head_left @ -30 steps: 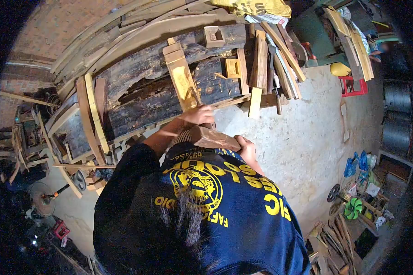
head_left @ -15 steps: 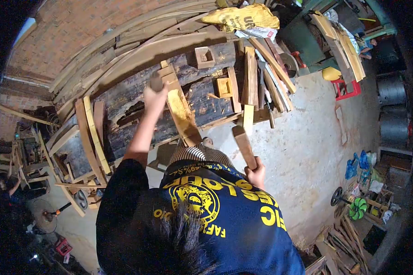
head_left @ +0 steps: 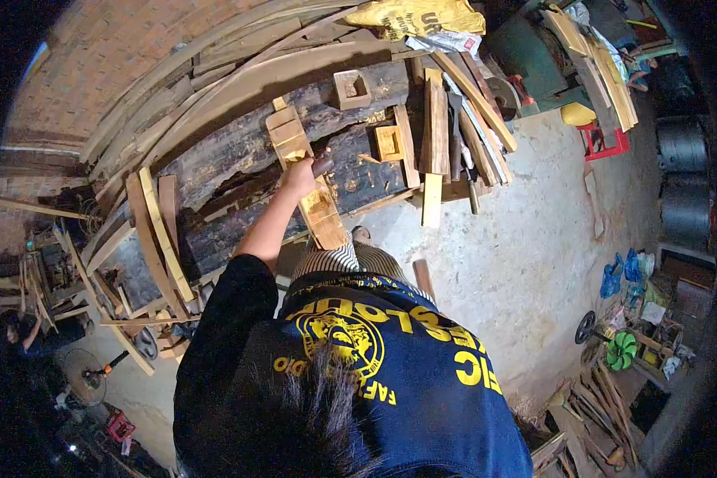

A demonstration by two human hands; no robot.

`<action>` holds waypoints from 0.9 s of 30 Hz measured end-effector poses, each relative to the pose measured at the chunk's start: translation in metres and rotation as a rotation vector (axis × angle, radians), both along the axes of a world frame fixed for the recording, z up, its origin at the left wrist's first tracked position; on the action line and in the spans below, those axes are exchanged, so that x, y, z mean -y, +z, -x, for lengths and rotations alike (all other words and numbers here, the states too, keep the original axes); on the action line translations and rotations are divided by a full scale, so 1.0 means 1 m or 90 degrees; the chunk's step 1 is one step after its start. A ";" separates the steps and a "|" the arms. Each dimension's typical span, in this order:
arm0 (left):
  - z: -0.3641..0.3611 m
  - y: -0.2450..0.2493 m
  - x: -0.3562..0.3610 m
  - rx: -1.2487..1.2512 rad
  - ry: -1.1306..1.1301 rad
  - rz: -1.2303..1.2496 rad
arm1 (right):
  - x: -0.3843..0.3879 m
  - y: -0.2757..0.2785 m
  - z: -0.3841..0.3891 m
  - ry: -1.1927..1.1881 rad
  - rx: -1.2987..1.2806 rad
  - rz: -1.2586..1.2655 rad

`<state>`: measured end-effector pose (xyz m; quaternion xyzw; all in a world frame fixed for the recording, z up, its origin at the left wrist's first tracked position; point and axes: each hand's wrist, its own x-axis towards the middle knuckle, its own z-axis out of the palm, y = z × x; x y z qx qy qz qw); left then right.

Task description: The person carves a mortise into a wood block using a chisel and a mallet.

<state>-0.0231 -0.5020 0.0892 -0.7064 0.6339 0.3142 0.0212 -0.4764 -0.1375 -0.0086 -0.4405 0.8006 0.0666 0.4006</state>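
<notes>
My left hand (head_left: 298, 178) is closed around a tool with a dark, rounded wooden handle (head_left: 323, 166); its working end is hidden. It sits over a long wooden workpiece (head_left: 323, 215) that has a pale carved hollow and slants across the dark bench slab toward my lap. From behind my shirt on the right, a brown wooden bar (head_left: 423, 277) sticks out. My right hand is hidden by my body, so its grip on the bar cannot be seen. Two small hollowed wooden boxes, one brown (head_left: 352, 89) and one yellowish (head_left: 389, 143), sit on the slab among chips.
The dark, cracked slab (head_left: 215, 179) is lined with curved planks (head_left: 239, 92) along the brick wall. Several wood strips and tools (head_left: 454, 143) lie at its right end. A red stool (head_left: 605, 143) and a green fan (head_left: 621, 350) stand on the concrete floor. Another person (head_left: 28, 331) is at far left.
My left hand has moved right and down onto the workpiece with the dark-handled tool. The wooden bar has dropped back toward my body, and my right hand has gone out of sight.
</notes>
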 end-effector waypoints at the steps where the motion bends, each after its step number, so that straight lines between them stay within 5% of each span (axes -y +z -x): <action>1: 0.001 0.003 0.003 0.011 -0.019 -0.027 | -0.002 -0.005 0.008 -0.002 -0.003 0.007; 12: 0.013 -0.007 -0.004 -0.008 -0.037 0.131 | 0.034 -0.016 0.009 -0.074 -0.038 0.155; 15: -0.002 -0.081 0.004 -0.093 -0.039 0.120 | 0.025 0.001 0.004 -0.109 -0.055 0.180; 19: 0.025 -0.028 -0.001 0.133 -0.173 0.081 | 0.017 0.002 0.006 -0.140 -0.075 0.218; 27: 0.013 -0.056 0.002 0.122 -0.227 0.124 | -0.016 0.003 0.012 -0.174 -0.114 0.267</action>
